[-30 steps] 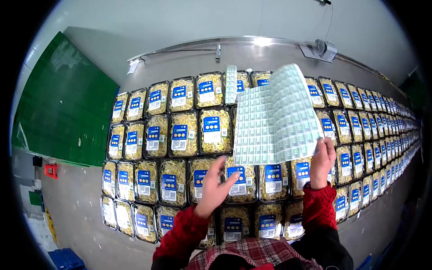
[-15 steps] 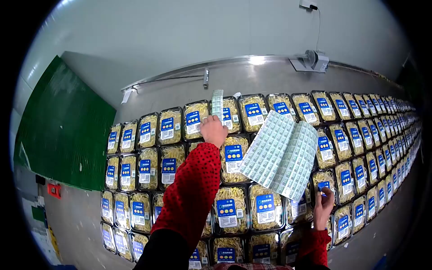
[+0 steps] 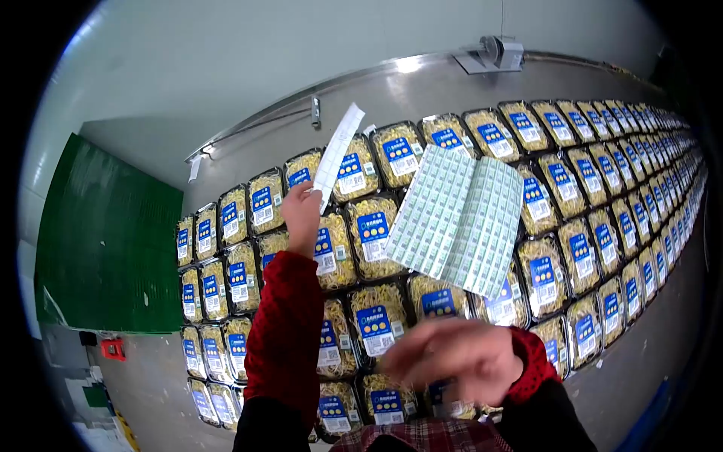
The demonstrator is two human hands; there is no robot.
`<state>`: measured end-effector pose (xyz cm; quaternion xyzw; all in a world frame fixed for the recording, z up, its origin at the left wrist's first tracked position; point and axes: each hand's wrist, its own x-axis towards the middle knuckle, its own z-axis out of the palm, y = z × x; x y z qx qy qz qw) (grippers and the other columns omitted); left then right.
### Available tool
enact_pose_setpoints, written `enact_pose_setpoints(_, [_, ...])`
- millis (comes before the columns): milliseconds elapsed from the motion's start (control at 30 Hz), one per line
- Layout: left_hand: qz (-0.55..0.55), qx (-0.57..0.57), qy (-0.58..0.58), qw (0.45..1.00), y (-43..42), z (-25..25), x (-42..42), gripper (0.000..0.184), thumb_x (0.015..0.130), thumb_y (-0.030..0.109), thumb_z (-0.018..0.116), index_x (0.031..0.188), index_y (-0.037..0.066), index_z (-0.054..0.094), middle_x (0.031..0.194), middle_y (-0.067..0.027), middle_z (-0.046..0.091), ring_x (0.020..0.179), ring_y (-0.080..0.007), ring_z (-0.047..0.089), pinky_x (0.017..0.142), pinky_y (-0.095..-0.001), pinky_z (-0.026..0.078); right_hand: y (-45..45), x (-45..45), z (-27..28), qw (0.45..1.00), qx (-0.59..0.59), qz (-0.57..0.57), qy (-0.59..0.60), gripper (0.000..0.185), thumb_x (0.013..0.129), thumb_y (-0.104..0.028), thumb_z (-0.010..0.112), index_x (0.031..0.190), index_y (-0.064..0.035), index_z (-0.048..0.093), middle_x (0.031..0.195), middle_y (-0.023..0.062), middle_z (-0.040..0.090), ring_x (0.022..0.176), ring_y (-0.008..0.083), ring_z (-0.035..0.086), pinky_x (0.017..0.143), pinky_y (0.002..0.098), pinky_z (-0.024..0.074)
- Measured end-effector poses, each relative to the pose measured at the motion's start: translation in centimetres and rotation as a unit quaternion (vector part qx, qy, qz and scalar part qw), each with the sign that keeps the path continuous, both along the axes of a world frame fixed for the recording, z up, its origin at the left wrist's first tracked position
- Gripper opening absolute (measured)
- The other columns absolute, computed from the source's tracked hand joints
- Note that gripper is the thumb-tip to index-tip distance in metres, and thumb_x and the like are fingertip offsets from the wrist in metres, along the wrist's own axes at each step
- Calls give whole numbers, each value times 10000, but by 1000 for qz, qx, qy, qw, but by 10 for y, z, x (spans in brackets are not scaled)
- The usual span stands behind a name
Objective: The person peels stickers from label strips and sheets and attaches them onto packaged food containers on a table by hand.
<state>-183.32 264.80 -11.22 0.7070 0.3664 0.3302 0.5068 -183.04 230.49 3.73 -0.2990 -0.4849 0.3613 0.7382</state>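
Observation:
My left hand [image 3: 303,220] is closed on the lower end of a narrow label strip [image 3: 340,151], whose pale back faces me. The strip tilts up over the back row of packs. My right hand [image 3: 456,360] is smeared by motion, low over the front packs, and its fingers cannot be made out clearly. Between and beyond the hands, large sheets of small green-printed labels [image 3: 440,218] lie across several packs. Around them stand black trays of bean sprouts [image 3: 374,239] under clear film, each with a blue-and-white label.
Rows of the sprout packs stretch far to the right on a metal table [image 3: 407,94]. A grey device [image 3: 503,54] stands at the back edge. A green panel [image 3: 109,241] rises at the left, with a red object [image 3: 113,349] on the floor below it.
My left hand has moved left with the strip, which has turned from its printed face to its pale back. My right hand has swung from the right-side packs towards the middle. The view has shifted.

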Motion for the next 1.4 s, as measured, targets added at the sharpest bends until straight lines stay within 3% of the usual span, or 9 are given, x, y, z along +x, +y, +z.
enact_pose_setpoints(67, [-17,-171,-15,985,-19,20,-26,389,832,91,580,1190,-61,571,906,-130,669,697,-183,668,563,-278,536,27,-14,22,953,191,233,41,414,921,-223,625,1208,72,575,1275,279,517,1061,351,610,867,428,526])
enact_pose_setpoints(100, [-21,-221,-26,975,-21,16,-39,375,849,85,572,1197,-55,567,909,-131,669,706,-188,674,562,-276,543,26,-15,24,931,88,346,81,391,919,-197,621,1204,68,580,1282,263,520,1066,342,610,884,415,519])
enact_pose_setpoints(233, [-35,-334,-76,939,-46,12,-90,358,870,39,558,1219,-41,557,980,-141,664,750,-214,691,596,-272,573,28,-30,-33,992,-89,76,-41,240,864,-65,649,1094,1,640,994,109,666,805,174,653,720,292,532])
enact_pose_setpoints(400, [-74,-346,-73,932,-81,5,-122,379,857,25,580,1235,-9,564,1057,-106,648,888,-171,651,690,-269,558,13,-54,-113,922,-353,-117,-103,251,884,-109,672,1080,41,624,898,82,669,729,107,613,640,246,505])
enact_pose_setpoints(600, [-114,-327,-49,937,-137,21,-132,437,902,45,531,1324,-54,478,1124,-125,641,956,-183,637,817,-308,516,44,-50,-137,921,-324,-215,10,194,888,-83,661,1013,32,567,767,7,592,640,52,509,561,231,440])
enact_pose_setpoints(867, [-95,-364,-126,918,-186,36,-163,348,930,35,527,1270,-40,532,1123,-111,644,959,-172,640,816,-306,539,51,-44,-110,876,-275,-265,-294,365,788,-8,670,1145,-29,598,985,160,627,776,294,628,688,341,509])
enact_pose_setpoints(1133, [-26,-401,-136,906,-200,49,-231,297,931,49,509,1198,-71,563,1077,-141,647,904,-221,669,771,-337,576,40,-90,-102,856,-214,-210,-421,187,799,-86,671,982,-98,638,844,98,620,657,321,622,562,393,496])
enact_pose_setpoints(1333, [-55,-372,-182,909,-199,76,-313,365,920,96,572,1278,27,546,1014,-86,657,862,-143,632,716,-298,543,40,-161,-64,906,-281,-145,-281,76,814,-2,689,887,-21,677,770,22,591,653,93,540,562,244,408])
enact_pose_setpoints(1400, [-65,-316,-147,935,-197,88,-349,345,935,123,563,1263,17,558,985,-61,666,865,-124,624,731,-281,528,46,-192,-52,935,-346,-48,-59,51,841,-17,681,886,6,672,739,-8,612,633,52,502,557,224,393])
